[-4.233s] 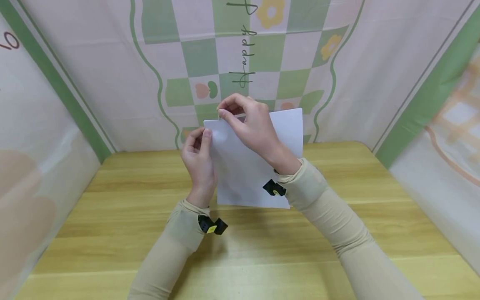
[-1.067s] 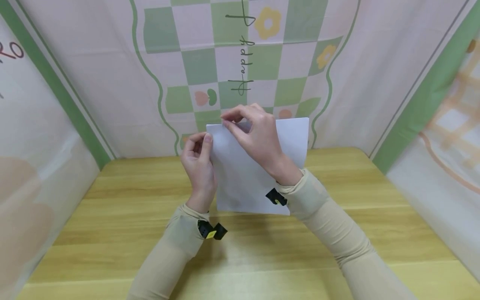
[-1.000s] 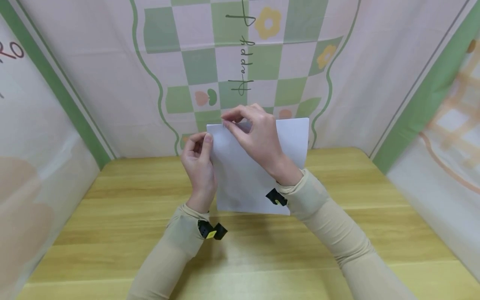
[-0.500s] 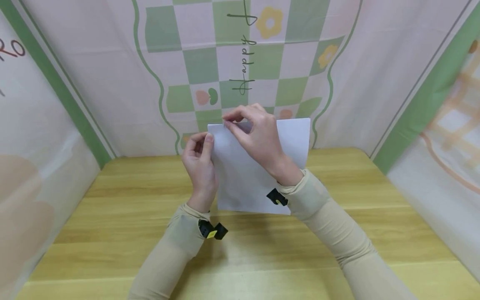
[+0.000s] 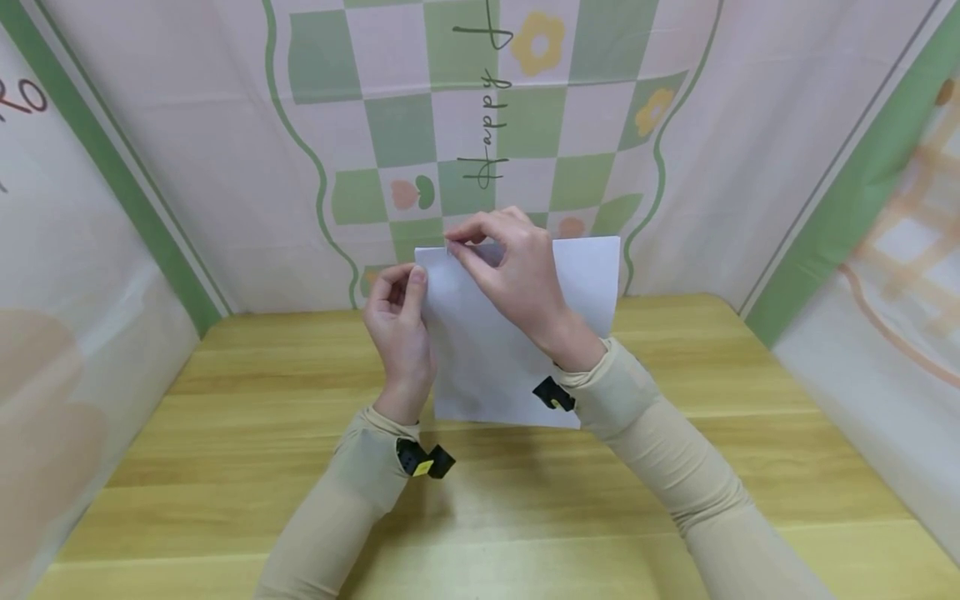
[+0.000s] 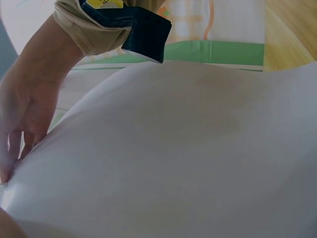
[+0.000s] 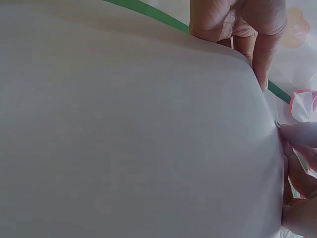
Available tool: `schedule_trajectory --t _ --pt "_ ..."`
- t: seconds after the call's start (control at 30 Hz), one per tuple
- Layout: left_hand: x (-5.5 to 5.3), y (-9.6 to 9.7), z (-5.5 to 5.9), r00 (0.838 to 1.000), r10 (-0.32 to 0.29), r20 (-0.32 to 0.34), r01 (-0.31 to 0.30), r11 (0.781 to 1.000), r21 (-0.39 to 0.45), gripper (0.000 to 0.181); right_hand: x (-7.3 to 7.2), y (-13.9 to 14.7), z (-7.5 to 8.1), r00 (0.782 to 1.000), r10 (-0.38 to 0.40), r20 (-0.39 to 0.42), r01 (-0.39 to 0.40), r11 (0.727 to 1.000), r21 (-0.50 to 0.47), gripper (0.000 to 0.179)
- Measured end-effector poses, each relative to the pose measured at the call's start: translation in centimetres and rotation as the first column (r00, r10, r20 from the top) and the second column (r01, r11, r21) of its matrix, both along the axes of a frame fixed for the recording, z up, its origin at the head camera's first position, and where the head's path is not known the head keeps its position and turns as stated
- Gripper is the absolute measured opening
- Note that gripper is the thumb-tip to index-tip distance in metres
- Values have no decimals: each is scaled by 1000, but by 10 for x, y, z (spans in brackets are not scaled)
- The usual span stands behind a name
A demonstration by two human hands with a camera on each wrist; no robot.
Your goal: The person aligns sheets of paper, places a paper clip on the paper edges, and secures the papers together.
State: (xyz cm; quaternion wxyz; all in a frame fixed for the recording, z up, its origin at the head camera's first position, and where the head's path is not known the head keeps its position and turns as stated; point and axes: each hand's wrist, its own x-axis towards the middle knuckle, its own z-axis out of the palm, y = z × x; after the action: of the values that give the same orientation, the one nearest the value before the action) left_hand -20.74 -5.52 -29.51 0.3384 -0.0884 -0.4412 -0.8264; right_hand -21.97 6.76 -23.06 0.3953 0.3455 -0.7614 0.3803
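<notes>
A stack of white paper sheets (image 5: 487,350) stands upright, facing me, in the head view. My left hand (image 5: 401,337) pinches its upper left corner, thumb in front and fingers behind. Just right of that corner, my right hand (image 5: 513,279) pinches a small silver paper clip (image 7: 278,124) at the top edge between thumb and forefinger. Most of the clip is hidden by those fingertips. The sheets fill much of both wrist views and bulge a little. In the left wrist view the right hand (image 6: 32,106) reaches in at the left side.
Below the sheets lies a wooden table (image 5: 495,517). A printed cloth (image 5: 390,125) with green checks and lettering hangs behind it, and more cloth walls (image 5: 885,275) close in both sides. A small black camera (image 5: 423,458) sits on each wrist.
Compared with about four seconds ago, the right fingertips have come down closer to the paper's top edge with the clip. The view has tilted slightly. Over the last second almost nothing has moved.
</notes>
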Motion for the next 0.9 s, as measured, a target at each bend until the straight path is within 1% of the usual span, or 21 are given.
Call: schedule_trajectory --t 0.27,0.43,0.73,0.9 --pt "0 0 0 1000 -4 -7 3 1000 -3 4 -1 0 1 1000 -2 -4 2 1000 -5 6" --pt "0 -1 0 1000 -1 -6 1 1000 -4 4 0 1 1 1000 3 11 -3 1000 -8 7" --pt "0 -1 0 1000 7 -9 -7 1000 -6 4 -1 2 1 1000 -1 24 0 1000 29 9" --pt "0 -2 -1 1000 5 -5 -5 1000 -18 5 -1 3 1 1000 1 29 -2 999 33 8"
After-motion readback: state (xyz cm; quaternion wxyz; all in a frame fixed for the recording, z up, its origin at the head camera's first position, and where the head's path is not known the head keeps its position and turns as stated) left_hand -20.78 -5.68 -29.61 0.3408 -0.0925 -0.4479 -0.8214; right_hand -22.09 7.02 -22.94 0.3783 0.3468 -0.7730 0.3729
